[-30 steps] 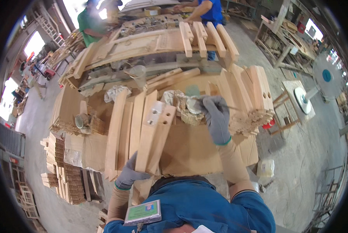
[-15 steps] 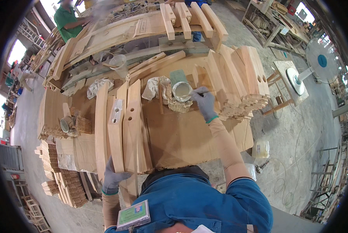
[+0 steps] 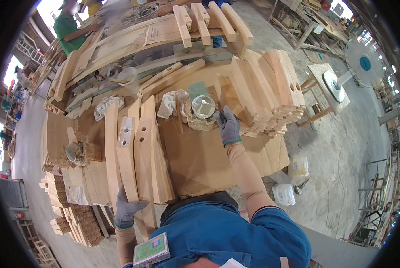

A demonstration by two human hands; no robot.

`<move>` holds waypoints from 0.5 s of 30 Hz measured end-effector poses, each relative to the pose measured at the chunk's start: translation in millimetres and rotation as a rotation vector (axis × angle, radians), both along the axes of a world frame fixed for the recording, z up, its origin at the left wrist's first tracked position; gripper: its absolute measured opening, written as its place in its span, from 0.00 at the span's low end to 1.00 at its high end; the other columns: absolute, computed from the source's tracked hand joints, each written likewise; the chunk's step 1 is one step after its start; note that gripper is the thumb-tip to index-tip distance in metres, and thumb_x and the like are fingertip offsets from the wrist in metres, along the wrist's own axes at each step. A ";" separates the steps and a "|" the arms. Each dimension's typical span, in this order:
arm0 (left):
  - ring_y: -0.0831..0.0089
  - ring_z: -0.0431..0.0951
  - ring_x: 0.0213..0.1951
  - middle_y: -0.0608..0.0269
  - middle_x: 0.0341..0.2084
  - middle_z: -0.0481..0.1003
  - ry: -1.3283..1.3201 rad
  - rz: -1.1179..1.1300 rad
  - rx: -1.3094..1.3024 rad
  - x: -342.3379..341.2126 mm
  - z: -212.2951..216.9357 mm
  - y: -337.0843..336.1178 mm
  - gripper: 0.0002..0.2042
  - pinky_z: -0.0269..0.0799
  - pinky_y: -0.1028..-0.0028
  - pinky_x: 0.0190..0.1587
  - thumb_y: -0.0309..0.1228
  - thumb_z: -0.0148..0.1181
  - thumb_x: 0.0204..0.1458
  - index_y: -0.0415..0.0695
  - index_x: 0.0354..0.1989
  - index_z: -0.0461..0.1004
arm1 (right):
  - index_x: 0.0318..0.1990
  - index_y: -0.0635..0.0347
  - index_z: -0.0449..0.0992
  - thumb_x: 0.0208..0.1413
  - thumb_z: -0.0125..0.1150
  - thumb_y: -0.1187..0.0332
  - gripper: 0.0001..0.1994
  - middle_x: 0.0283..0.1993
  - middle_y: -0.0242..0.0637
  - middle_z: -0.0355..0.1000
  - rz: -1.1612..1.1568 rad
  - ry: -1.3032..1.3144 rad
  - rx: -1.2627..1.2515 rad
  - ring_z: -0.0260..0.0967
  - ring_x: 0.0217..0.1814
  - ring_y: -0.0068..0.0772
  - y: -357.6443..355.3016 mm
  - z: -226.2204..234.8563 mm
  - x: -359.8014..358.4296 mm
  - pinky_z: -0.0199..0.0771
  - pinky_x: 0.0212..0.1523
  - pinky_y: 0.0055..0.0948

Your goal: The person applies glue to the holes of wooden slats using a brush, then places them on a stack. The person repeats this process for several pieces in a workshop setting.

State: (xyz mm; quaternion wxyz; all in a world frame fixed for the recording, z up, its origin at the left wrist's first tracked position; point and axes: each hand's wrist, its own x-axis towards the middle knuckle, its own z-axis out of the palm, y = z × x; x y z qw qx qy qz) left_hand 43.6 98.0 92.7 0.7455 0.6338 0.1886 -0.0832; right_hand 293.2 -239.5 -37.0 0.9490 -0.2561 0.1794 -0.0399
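Left hand: our left hand (image 3: 127, 210), gloved in grey, is closing around the near end of a wood piece (image 3: 127, 172), thumb lying across it.
Wood piece: it is resting lengthwise in front of us, to the left, its far end showing two holes and a shiny patch; a second drilled piece (image 3: 143, 167) is lying just beside it.
Right hand: our right hand (image 3: 227, 124) is sitting at the pot's edge, fingers drawn together, seemingly pinching a slim tool that we cannot see clearly.
Pot: the pot (image 3: 203, 117) is standing on a crusted block (image 3: 200, 124), holding whitish paste with a pale flat thing in it.
Step in hand: we are, we judge, loading the tool with paste while steadying the wood.
Next move: lifting out would be calling for a level, unhurried wrist, wiping excess on the rim, and a firm left hold.
Table: cardboard (image 3: 200, 163) is covering the table beneath; a crumpled white cloth (image 3: 166, 106) is lying left of the pot, and stacked wood (image 3: 271, 89) is standing to the right.
Beyond: pale rails (image 3: 227, 27) are lying across farther work, where a co-worker in green (image 3: 69, 35) is standing.
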 end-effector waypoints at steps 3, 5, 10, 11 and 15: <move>0.68 0.73 0.48 0.59 0.46 0.72 -0.035 -0.008 -0.038 -0.9 -0.4 -0.4 0.43 0.71 0.70 0.50 0.19 0.70 0.21 0.37 0.57 0.61 | 0.36 0.66 0.74 0.54 0.59 0.75 0.04 0.33 0.39 0.74 0.026 0.017 0.102 0.74 0.34 0.31 -1.9 -3.0 -0.4 0.81 0.39 0.27; 0.67 0.73 0.48 0.58 0.46 0.71 -0.035 -0.006 -0.060 -1.4 0.2 -1.7 0.43 0.71 0.70 0.50 0.18 0.69 0.21 0.37 0.57 0.61 | 0.36 0.66 0.73 0.54 0.59 0.74 0.05 0.32 0.39 0.74 0.046 0.032 0.130 0.74 0.33 0.31 -2.6 0.2 -0.2 0.81 0.37 0.27; 0.67 0.73 0.48 0.58 0.47 0.71 0.006 -0.013 -0.132 3.0 4.0 -7.5 0.43 0.71 0.71 0.49 0.16 0.67 0.22 0.36 0.57 0.61 | 0.35 0.67 0.73 0.53 0.60 0.73 0.06 0.31 0.38 0.74 0.005 0.074 0.046 0.74 0.31 0.31 -10.1 -1.4 -0.1 0.81 0.34 0.26; 0.67 0.73 0.48 0.58 0.47 0.71 0.014 -0.019 -0.141 3.0 5.2 -8.3 0.43 0.71 0.71 0.49 0.16 0.67 0.22 0.36 0.57 0.61 | 0.34 0.67 0.74 0.53 0.60 0.73 0.06 0.31 0.38 0.74 -0.013 0.034 -0.040 0.74 0.31 0.30 -10.2 0.3 0.0 0.81 0.34 0.26; 0.68 0.73 0.48 0.59 0.47 0.71 0.031 -0.012 -0.090 -0.4 9.7 -14.7 0.42 0.71 0.72 0.49 0.16 0.67 0.22 0.36 0.57 0.61 | 0.32 0.66 0.72 0.53 0.60 0.72 0.06 0.29 0.38 0.73 0.027 -0.086 -0.450 0.73 0.31 0.26 -3.3 27.0 -0.9 0.80 0.34 0.24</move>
